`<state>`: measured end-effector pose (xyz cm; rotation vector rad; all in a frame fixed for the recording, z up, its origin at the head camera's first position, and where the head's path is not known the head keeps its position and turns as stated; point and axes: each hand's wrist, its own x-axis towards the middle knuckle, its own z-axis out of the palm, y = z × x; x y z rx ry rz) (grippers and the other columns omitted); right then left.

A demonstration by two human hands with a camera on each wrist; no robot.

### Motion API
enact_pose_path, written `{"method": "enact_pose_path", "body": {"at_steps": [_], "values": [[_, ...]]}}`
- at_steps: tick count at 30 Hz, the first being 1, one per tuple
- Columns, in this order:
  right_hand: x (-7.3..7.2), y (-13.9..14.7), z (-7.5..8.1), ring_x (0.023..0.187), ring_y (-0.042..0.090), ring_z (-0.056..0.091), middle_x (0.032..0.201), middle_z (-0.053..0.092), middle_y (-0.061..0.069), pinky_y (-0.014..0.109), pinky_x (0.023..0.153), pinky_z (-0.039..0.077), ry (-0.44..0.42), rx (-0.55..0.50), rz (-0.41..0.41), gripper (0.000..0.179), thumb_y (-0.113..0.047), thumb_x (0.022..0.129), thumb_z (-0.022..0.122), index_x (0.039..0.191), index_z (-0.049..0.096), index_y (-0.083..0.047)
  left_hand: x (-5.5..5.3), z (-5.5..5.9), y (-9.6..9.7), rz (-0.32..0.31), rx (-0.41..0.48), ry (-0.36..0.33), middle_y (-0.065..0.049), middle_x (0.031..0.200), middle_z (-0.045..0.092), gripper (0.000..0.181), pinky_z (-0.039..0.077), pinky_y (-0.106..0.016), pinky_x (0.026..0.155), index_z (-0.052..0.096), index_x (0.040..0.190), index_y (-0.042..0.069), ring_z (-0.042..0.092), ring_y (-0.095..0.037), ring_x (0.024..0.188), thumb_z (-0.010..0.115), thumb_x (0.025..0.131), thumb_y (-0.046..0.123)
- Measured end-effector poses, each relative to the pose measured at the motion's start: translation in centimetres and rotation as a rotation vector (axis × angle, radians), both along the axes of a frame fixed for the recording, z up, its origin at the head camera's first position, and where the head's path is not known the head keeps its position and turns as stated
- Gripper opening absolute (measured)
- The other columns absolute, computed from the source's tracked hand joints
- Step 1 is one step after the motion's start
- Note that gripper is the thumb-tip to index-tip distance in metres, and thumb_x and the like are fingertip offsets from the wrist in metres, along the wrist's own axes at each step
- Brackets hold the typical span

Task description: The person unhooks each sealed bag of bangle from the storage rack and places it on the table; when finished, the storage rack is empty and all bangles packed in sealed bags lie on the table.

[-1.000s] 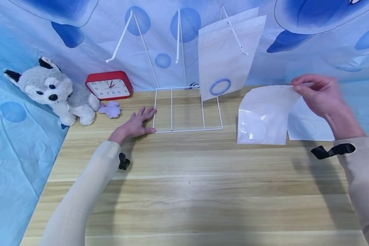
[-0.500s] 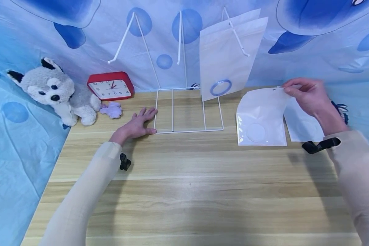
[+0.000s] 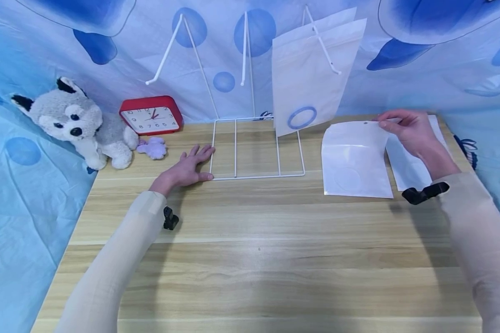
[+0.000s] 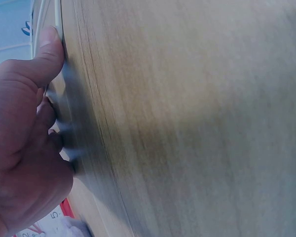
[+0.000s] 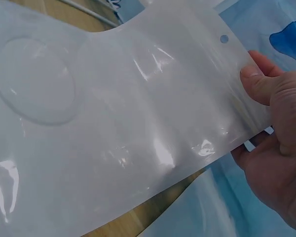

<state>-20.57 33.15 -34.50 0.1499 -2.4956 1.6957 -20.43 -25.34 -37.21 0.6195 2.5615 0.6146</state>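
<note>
My right hand [image 3: 406, 132] pinches a white plastic pouch [image 3: 350, 159] by its top corner, thumb on the front face. In the right wrist view, the pouch [image 5: 138, 98] shows a punched hole near its top edge and a round ring outline inside. Its upper part is bent up above the table. My left hand [image 3: 185, 167] rests with spread fingers at the left side of a white wire rack [image 3: 258, 177], its thumb on the front corner; the left wrist view shows the thumb [image 4: 48, 49] against the wire.
Two similar pouches [image 3: 312, 74] hang on the rack's right hook, the front one showing a blue ring. Another white pouch [image 3: 406, 162] lies partly under my right hand. A plush husky [image 3: 71, 120], a red clock [image 3: 152, 115] and a small purple toy [image 3: 153, 148] sit at the left.
My right hand has moved left with the pouch's pinched corner, and the pouch behind shows its far edge beyond the hand. My left hand stays on the rack.
</note>
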Motion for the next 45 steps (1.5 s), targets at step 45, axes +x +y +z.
{"method": "enact_pose_path", "body": {"at_steps": [45], "values": [[-6.8, -1.0, -2.0, 0.103, 0.024, 0.055, 0.126, 0.062, 0.015, 0.023, 0.073, 0.047, -0.279, 0.435, -0.072, 0.033, -0.02, 0.1, 0.061, 0.128, 0.068, -0.003, -0.1, -0.2, -0.1, 0.026, 0.006, 0.001, -0.007, 0.167, 0.006, 0.086, -0.01, -0.055, 0.117, 0.017, 0.161, 0.014, -0.011, -0.036, 0.15, 0.07, 0.095, 0.028]]}}
